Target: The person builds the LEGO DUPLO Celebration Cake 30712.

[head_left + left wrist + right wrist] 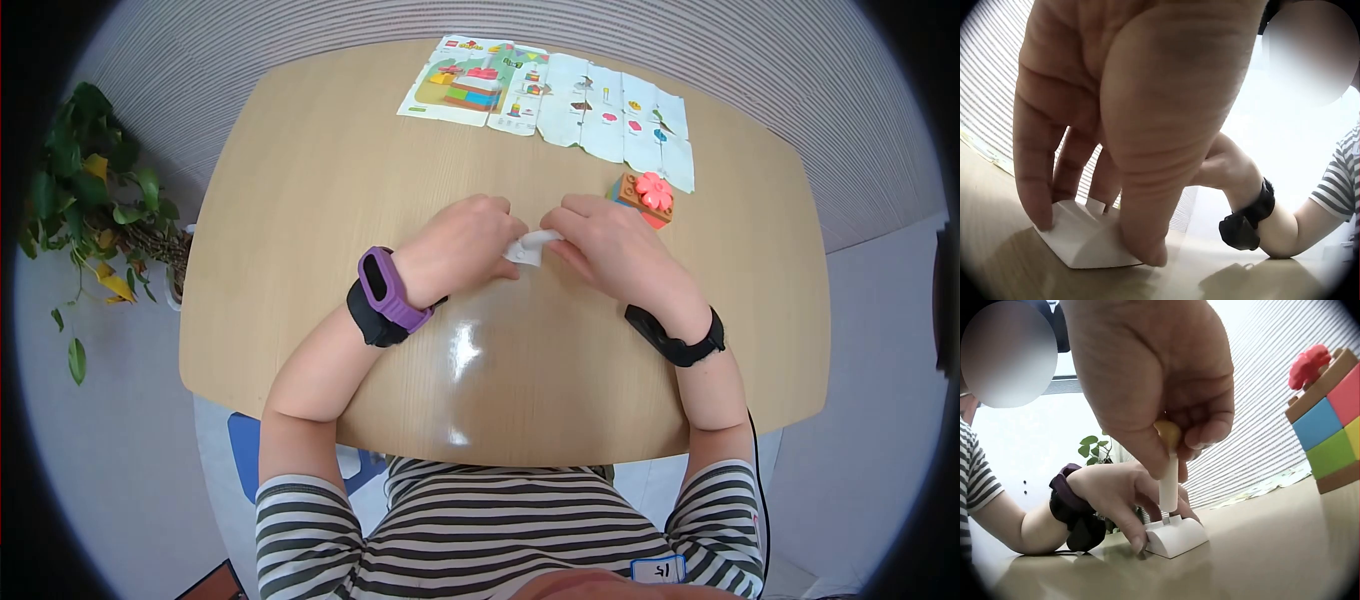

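Observation:
On the table lies a white block [1179, 539] with a rounded top and small raised parts. My left hand [462, 250] grips it between thumb and fingertips, as the left wrist view shows from close by. A toy candle [1169, 482], a white stick with a yellow tip, stands upright over the block. Its yellow end is pinched in my right hand [612, 245], thumb against fingers. In the right wrist view, the candle's lower end is right at the block's raised top.
Beyond my right hand stands a stack of coloured building bricks [1329, 422] topped with a pink flower [655, 190]. An unfolded picture sheet [560, 98] lies along the table's far edge. A potted plant [110, 200] is left of the table [330, 170].

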Available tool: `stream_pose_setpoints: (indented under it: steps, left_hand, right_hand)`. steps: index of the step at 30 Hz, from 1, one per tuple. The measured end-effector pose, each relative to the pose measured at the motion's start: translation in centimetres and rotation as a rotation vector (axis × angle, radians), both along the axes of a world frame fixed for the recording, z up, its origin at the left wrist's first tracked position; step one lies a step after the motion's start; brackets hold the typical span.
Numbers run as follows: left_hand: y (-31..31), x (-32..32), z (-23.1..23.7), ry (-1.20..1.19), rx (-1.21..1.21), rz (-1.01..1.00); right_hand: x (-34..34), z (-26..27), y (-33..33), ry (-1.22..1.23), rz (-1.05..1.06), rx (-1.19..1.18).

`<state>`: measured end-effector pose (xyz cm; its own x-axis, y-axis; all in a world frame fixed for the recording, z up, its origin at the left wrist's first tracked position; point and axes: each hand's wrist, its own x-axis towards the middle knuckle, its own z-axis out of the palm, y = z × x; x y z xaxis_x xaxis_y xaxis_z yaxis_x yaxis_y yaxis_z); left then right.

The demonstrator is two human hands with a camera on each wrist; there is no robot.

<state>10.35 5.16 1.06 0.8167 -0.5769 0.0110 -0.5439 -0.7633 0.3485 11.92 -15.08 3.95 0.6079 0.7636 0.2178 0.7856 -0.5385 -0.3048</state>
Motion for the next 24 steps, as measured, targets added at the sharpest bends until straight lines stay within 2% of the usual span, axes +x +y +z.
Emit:
stream_pose_setpoints:
  steps: [2,8,11,20,24]
  left_hand:
    - [-0.6,-0.3,0.5,0.048,0.017,0.017]
    - [-1.4,-1.0,-1.1,-0.06,-0.034,0.008]
    - [-1.6,-1.3,-1.7,-0.133,-0.027,-0.005]
    - [-1.8,-1.4,-1.7,-0.111,0.019,-0.029]
    - [-1.6,-0.9,-2.1,-0.093,-0.015,-0.034]
  right_hand:
    - [-0.1,-0.4,0.1,-0.006,-0.007,0.008]
    - [-0.4,0.0,-0.1,-0.022,-0.016,-0.074]
    - [-0.7,0.0,0.1,0.031,0.016,-0.034]
    - [-0.7,0.2,0.3,0.119,0.066,-0.007]
    - [-1.0,0.2,0.7,0.145,0.024,-0.058]
